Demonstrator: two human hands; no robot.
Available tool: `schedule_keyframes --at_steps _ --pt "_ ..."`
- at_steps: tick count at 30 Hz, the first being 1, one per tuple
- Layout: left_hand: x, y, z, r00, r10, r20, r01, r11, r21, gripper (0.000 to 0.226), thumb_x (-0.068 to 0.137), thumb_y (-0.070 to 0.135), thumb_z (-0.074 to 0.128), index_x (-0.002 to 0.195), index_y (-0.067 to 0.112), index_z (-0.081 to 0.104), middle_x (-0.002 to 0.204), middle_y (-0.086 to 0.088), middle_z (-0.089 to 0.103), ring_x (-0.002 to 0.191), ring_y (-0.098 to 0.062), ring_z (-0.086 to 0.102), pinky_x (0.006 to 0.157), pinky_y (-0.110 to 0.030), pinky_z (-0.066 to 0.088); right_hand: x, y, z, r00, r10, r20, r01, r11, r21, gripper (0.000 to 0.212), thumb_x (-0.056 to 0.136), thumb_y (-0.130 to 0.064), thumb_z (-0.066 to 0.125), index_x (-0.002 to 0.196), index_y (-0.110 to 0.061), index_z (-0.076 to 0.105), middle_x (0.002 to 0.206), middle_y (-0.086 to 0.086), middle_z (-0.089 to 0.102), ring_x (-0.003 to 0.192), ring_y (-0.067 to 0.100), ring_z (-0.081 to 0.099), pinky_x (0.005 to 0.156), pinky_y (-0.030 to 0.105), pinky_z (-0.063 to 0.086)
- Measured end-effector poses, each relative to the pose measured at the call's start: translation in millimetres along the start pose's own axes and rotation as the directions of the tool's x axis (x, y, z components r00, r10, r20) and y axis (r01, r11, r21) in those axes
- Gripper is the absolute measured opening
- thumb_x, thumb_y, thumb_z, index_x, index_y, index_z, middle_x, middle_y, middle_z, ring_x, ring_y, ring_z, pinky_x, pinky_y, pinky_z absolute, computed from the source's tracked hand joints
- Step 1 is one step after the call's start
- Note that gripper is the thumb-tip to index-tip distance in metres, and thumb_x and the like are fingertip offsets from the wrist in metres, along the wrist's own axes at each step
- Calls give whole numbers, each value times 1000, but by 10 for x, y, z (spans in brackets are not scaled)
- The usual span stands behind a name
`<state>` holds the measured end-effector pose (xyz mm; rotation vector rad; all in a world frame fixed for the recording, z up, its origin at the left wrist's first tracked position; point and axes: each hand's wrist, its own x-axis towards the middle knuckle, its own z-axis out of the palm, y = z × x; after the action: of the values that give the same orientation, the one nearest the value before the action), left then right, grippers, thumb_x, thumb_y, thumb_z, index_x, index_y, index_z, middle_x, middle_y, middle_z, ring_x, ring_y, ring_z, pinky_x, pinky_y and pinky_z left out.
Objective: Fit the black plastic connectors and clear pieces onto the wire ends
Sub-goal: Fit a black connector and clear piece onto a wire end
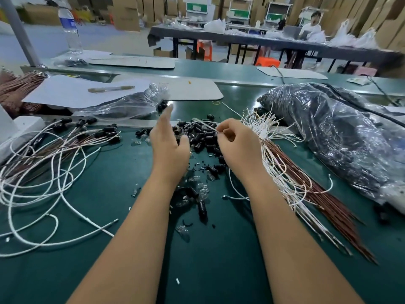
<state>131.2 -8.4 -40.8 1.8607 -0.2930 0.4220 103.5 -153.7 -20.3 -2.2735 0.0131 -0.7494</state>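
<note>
Right hand (237, 148) pinches one white wire (205, 125) near its tip between thumb and curled fingers, end aimed left over the black connector pile (202, 137), probably so a connector can go straight on. Left hand (168, 141) is empty, fingers straight and relaxed, palm facing right, reaching forward above the pile's left edge, likely for the next connector; both forearms run in low over the green bench mat (122, 249). Unfitted wire bundle (291, 172) sits just right of the right hand, clear pieces (200, 187) scatter nearer the body, and finished wires with black ends (72, 137) lie well left.
</note>
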Motion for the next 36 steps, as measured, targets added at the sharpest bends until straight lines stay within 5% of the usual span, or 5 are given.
schedule_keyframes --at_steps 3,10,14,21,36 --pt "-37 38 -8 968 155 199 -176 980 91 59 90 -3 49 134 36 48 140 16 43 133 -7 27 111 -27 24 -64 -30 13 994 -105 -7 105 993 57 15 87 -3 59 91 -15 66 79 -1 64 75 18 59 70 37 52" --pt "-7 43 -99 966 17 256 15 992 -122 16 96 18 57 92 19 72 65 3 61 48 1 45 50 -9 37 -44 128 -164 986 -84 -144 82 996 -19 16 88 3 58 89 -11 66 90 3 63 81 15 56 70 19 46" --pt "13 60 -136 974 -42 224 86 978 -191 12 90 19 66 81 21 74 66 2 69 65 -15 59 70 -30 52 -24 170 -157 990 -63 -129 48 992 -115 15 90 1 54 91 -10 64 91 1 62 81 14 53 69 25 42" --pt "22 43 -160 945 -11 326 68 984 -165 19 86 2 68 90 20 72 74 10 74 75 -1 70 70 -8 48 -20 181 -208 989 0 -147 -28 981 -190 22 88 1 50 92 -13 65 89 -3 62 80 14 54 67 27 41" --pt "30 -35 -18 978 60 198 -92 983 158 34 73 15 83 105 14 71 71 8 69 66 -5 64 73 -23 53 -86 75 -12 970 -158 183 231 837 -497 19 94 -18 52 92 -22 71 90 -7 68 90 17 57 78 29 25"
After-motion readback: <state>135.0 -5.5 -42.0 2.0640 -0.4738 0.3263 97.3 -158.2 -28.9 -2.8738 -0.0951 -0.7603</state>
